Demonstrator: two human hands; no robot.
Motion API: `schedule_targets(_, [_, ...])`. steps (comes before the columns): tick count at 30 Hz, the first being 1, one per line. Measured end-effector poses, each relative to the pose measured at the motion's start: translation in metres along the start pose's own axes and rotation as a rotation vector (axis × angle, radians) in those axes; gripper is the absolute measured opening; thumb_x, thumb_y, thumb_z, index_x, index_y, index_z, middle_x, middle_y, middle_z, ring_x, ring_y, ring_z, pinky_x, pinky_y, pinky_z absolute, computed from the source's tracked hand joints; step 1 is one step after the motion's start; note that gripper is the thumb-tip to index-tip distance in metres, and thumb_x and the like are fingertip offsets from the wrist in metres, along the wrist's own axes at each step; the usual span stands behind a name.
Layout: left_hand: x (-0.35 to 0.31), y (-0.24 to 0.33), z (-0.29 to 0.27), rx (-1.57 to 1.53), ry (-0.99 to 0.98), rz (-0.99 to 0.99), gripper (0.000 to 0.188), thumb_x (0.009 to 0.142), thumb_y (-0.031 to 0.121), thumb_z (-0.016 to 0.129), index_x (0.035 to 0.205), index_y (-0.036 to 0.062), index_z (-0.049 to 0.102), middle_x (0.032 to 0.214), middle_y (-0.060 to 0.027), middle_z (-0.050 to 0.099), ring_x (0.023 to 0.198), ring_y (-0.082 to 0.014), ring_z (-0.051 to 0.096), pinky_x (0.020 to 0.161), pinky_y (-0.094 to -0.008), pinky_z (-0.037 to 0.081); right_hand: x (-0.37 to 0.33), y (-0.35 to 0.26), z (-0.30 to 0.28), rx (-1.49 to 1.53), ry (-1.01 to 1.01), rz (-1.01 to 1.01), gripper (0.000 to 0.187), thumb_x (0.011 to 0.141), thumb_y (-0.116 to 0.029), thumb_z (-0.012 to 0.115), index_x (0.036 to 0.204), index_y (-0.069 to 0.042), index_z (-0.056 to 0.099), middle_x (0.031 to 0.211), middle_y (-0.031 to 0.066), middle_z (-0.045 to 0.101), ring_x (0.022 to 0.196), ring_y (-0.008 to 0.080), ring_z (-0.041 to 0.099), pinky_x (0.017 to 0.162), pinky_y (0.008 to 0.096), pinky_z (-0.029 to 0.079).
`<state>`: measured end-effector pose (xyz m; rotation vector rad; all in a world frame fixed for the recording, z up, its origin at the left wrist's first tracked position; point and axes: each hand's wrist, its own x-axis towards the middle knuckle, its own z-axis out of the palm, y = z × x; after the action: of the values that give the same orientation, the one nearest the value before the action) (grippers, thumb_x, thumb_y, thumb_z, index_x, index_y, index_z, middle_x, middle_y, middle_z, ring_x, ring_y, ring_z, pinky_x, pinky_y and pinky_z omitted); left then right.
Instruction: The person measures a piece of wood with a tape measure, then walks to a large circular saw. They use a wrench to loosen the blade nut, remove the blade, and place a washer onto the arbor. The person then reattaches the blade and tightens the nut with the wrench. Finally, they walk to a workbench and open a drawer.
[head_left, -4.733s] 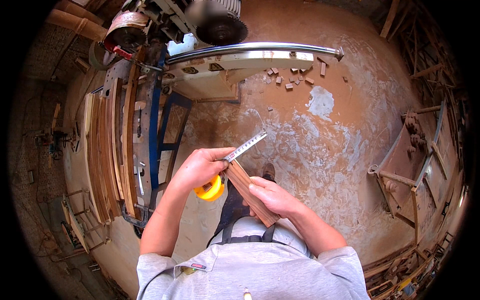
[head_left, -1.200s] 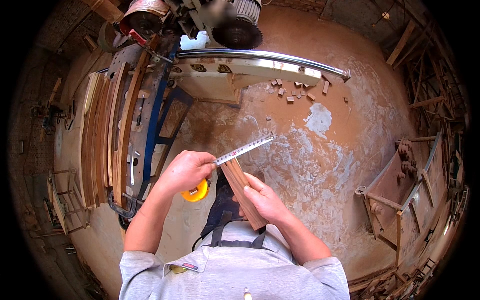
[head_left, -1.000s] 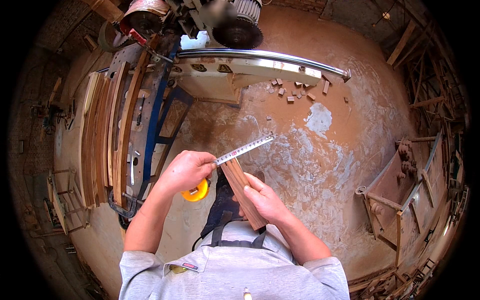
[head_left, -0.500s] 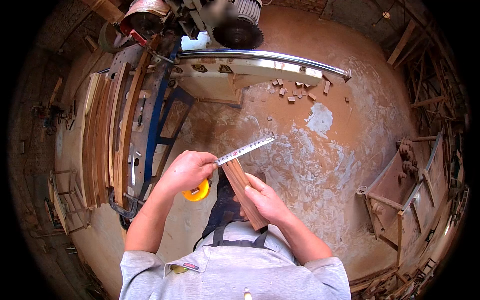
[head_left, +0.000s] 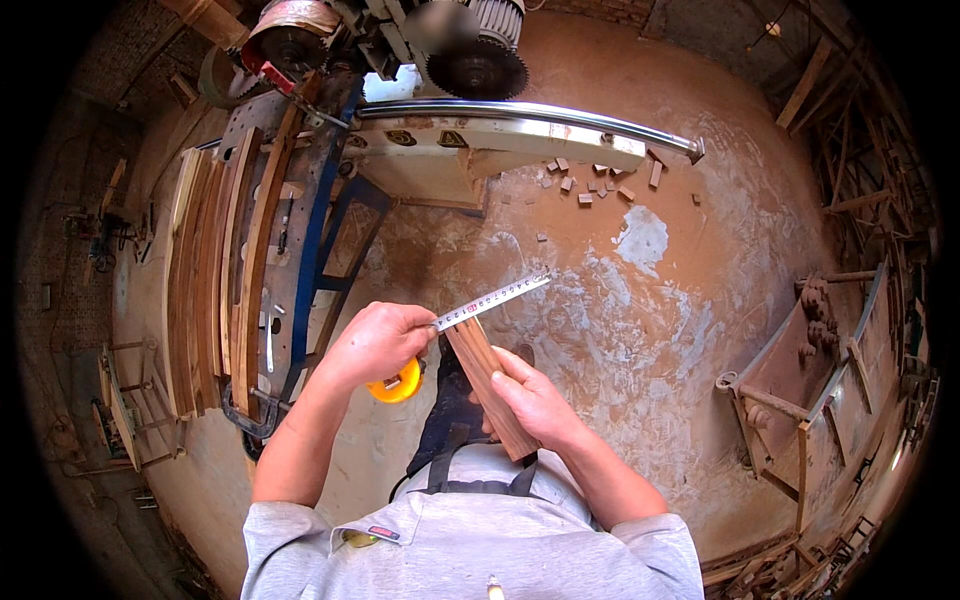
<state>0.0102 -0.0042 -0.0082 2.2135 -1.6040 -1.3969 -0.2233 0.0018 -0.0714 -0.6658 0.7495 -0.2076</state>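
My left hand (head_left: 378,345) is closed round a tape measure; its yellow case (head_left: 397,383) shows below the fingers. The drawn-out white blade (head_left: 505,291) slants up to the right from the thumb and crosses the upper end of a short brown wooden board (head_left: 490,385). With fingers wrapped round its right side, my right hand (head_left: 530,400) grips this board, which tilts from upper left to lower right in front of my body. Some of the right fingers are hidden behind the wood.
A machine with toothed saw blades (head_left: 478,68) stands at the far side, beside a long shiny rail (head_left: 540,112). Long wooden strips (head_left: 205,270) lie on the bench at left, near a clamp (head_left: 250,410). Small wood offcuts (head_left: 585,199) litter the floor; a wooden-framed cart (head_left: 800,390) stands at right.
Almost nothing differs. Both hands, the tape measure and the board keep their places, apart from a very slight shift of the view.
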Motion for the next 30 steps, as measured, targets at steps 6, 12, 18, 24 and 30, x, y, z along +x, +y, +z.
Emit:
schedule_targets(6, [0.0009, -0.0001, -0.0011, 0.006, -0.006, 0.001, 0.024, 0.090, 0.017, 0.058, 0.104, 0.0016, 0.071, 0.076, -0.0100, 0.069, 0.067, -0.0211, 0.067, 0.065, -0.0326, 0.053, 0.0013, 0.0018, -0.0008, 0.005, 0.000, -0.003, 0.049, 0.101, -0.021, 0.042, 0.148, -0.011, 0.032, 0.100, 0.0123, 0.062, 0.066, 0.0165, 0.062, 0.059, 0.0308, 0.055])
schedule_targets(12, [0.0020, -0.0004, -0.0005, -0.015, -0.020, -0.019, 0.025, 0.092, 0.017, 0.058, 0.105, 0.0015, 0.071, 0.077, -0.0098, 0.069, 0.066, -0.0199, 0.067, 0.065, -0.0319, 0.054, 0.0019, 0.0017, -0.0009, 0.014, 0.002, 0.017, 0.049, 0.101, -0.022, 0.042, 0.148, -0.011, 0.033, 0.100, 0.0122, 0.062, 0.067, 0.0164, 0.062, 0.059, 0.0308, 0.054])
schedule_targets(18, [0.0033, -0.0025, -0.0001, -0.022, -0.020, -0.018, 0.025, 0.093, 0.018, 0.057, 0.106, 0.0018, 0.071, 0.076, -0.0091, 0.069, 0.065, -0.0188, 0.066, 0.064, -0.0312, 0.054, 0.0019, 0.0004, -0.0011, 0.006, 0.006, 0.026, 0.050, 0.101, -0.023, 0.042, 0.148, -0.010, 0.032, 0.100, 0.0119, 0.061, 0.067, 0.0162, 0.062, 0.061, 0.0301, 0.054])
schedule_targets(24, [0.0023, -0.0027, -0.0003, -0.012, -0.014, -0.015, 0.024, 0.092, 0.017, 0.057, 0.105, 0.0018, 0.071, 0.076, -0.0089, 0.069, 0.065, -0.0192, 0.067, 0.064, -0.0318, 0.054, 0.0030, 0.0021, -0.0007, 0.018, -0.003, 0.019, 0.050, 0.101, -0.022, 0.042, 0.149, -0.011, 0.031, 0.099, 0.0114, 0.061, 0.067, 0.0162, 0.063, 0.059, 0.0303, 0.055])
schedule_targets(30, [0.0022, -0.0064, 0.0011, -0.011, -0.006, -0.010, 0.024, 0.092, 0.017, 0.057, 0.104, 0.0022, 0.071, 0.075, -0.0084, 0.069, 0.064, -0.0183, 0.066, 0.063, -0.0313, 0.054, 0.0034, 0.0031, -0.0001, 0.011, 0.002, 0.023, 0.050, 0.101, -0.023, 0.042, 0.149, -0.012, 0.032, 0.099, 0.0112, 0.061, 0.067, 0.0162, 0.063, 0.058, 0.0304, 0.055])
